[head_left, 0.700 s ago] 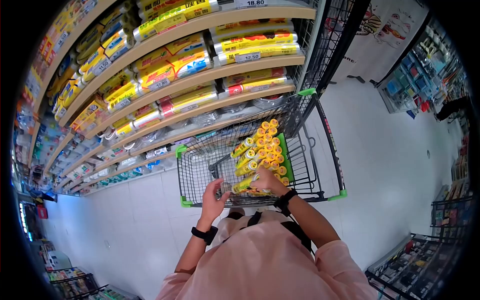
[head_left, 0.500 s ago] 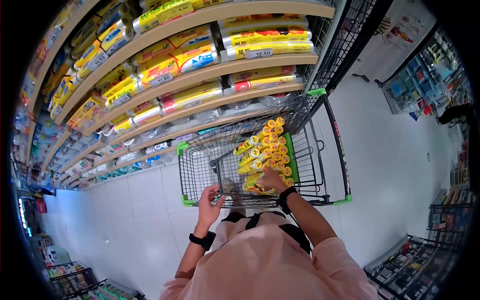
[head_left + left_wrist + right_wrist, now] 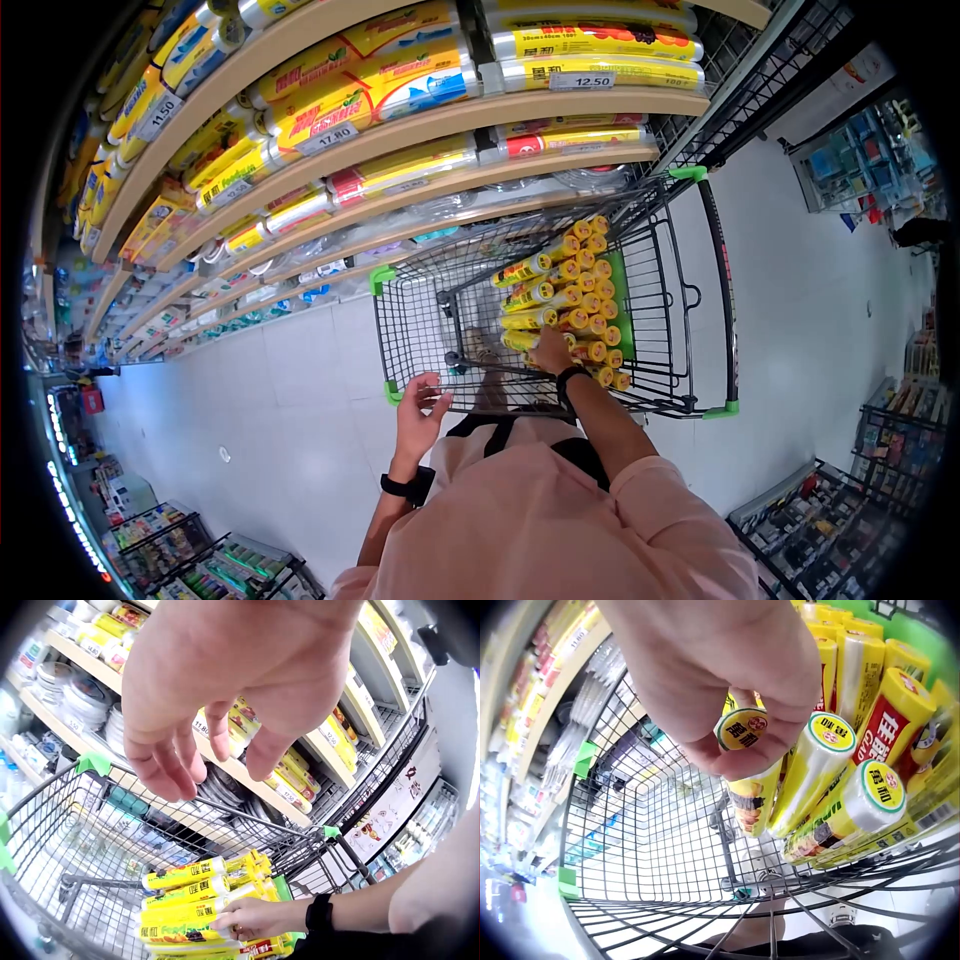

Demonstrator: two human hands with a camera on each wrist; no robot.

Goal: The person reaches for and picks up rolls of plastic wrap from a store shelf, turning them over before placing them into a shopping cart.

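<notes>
Many yellow rolls with printed round ends (image 3: 528, 269) stand and lean packed together at one end of the shopping cart (image 3: 377, 330). My right hand (image 3: 550, 352) reaches in at the near side of this stack. Seen from the right wrist, its thumb and fingers pinch the end of a yellow roll (image 3: 744, 729), whose round cap shows between them. Other rolls lean right beside it. My left hand (image 3: 418, 415) hovers by the cart's near rim, fingers loosely bent and nothing in them. In the left wrist view that hand (image 3: 240, 682) hangs above the basket.
Shelves (image 3: 420, 120) with yellow rolls and price tags run along the far side of the cart. Wire racks of small goods (image 3: 810, 520) stand at lower right. White floor (image 3: 270, 430) extends to the left. A green panel (image 3: 621, 300) backs the rolls.
My right hand has lowered the roll it holds in among the near rolls. The left hand stays near the rim. Cart and shelves have shifted in view, with the cart farther right.
</notes>
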